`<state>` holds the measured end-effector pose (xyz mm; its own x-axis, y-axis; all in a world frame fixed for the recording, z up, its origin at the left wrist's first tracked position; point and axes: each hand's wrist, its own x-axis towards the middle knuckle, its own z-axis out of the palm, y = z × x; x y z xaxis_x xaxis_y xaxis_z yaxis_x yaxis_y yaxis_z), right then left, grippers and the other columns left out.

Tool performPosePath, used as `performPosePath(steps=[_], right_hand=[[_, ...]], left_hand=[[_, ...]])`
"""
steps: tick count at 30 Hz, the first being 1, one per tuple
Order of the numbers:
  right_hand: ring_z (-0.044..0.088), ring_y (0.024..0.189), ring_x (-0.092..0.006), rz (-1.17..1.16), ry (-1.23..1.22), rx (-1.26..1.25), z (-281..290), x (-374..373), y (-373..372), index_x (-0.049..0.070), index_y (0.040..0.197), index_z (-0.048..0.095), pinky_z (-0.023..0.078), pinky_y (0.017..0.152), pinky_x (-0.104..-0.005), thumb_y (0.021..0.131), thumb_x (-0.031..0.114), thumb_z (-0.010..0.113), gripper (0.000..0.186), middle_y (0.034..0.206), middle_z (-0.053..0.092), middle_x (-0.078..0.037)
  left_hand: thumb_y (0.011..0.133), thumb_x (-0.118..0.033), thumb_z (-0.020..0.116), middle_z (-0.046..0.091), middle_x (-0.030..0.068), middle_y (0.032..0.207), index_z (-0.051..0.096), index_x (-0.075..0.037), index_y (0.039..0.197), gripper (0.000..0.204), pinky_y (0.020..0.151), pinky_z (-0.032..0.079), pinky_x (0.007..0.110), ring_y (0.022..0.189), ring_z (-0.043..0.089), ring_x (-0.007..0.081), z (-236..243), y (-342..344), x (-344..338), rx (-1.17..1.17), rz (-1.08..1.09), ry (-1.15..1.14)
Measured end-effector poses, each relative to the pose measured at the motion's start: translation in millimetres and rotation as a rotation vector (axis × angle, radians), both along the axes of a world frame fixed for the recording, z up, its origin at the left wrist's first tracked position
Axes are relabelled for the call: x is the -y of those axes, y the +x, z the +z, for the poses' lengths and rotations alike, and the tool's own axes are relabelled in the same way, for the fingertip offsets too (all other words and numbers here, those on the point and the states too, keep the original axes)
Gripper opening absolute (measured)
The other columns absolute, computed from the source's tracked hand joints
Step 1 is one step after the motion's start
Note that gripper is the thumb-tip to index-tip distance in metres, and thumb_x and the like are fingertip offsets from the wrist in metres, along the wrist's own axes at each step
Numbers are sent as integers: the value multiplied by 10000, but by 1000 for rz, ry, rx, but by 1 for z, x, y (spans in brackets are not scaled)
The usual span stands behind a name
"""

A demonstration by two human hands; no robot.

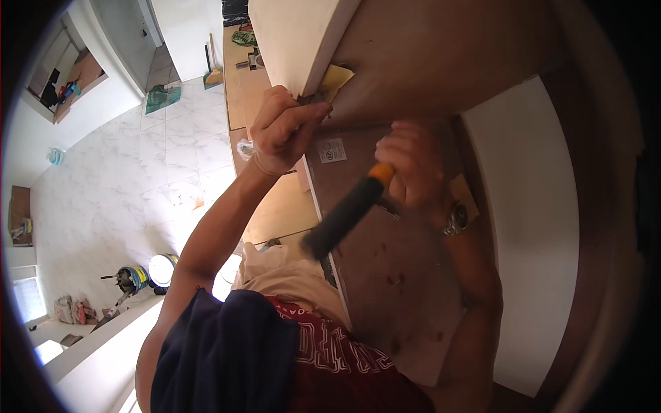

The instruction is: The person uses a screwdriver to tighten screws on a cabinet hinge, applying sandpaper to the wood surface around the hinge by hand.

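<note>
My left hand (282,131) is closed in a pinch at the lower edge of a pale cabinet panel (292,41). Something small and dark pokes out by its fingertips, too small to name. A yellow folded piece (336,81) sits against the panel edge just above those fingers. Slightly blurred, my right hand (413,165) is wrapped round a hammer (348,213) near its orange neck. The black grip slants down toward my body, and the hammer's head is hidden by the hand. Below lies a brown board (385,275) with dark smudges and a white label (332,151).
A white curved panel (530,234) stands close on my right, and a brown panel (441,55) hangs overhead. To the left, a marble-patterned tile floor (103,165) holds a green dustpan (162,100), a broom (213,72) and paint cans (132,278).
</note>
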<state>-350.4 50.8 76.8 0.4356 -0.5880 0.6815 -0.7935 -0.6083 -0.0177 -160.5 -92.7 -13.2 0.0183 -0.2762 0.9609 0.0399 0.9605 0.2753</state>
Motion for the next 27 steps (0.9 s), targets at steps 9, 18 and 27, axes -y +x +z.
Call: performPosePath(steps=[9,18,27], right_hand=[[647,863,-339,-177,40,-48,-4,-4,-8,19,991,657,557,842,-481,820,-75,602,202,934,652,-141],[669,922,-340,-234,40,-42,9,-19,-7,-19,1034,658,549,797,-450,827,-75,642,215,972,667,-150],[666,751,-251,-567,246,189,32,-154,-18,-30,1089,662,513,649,-378,988,42,601,138,845,650,-112]], left_hand=[[682,100,821,529,34,738,767,-47,947,308,619,440,328,702,518,205,0,-2,-2,-7,-24,5],[723,59,841,519,24,748,774,-66,957,274,612,428,322,701,506,205,-3,-4,-7,-7,-21,111],[792,112,786,588,65,839,728,-21,926,197,648,492,283,731,587,191,6,4,-15,-36,-93,235]])
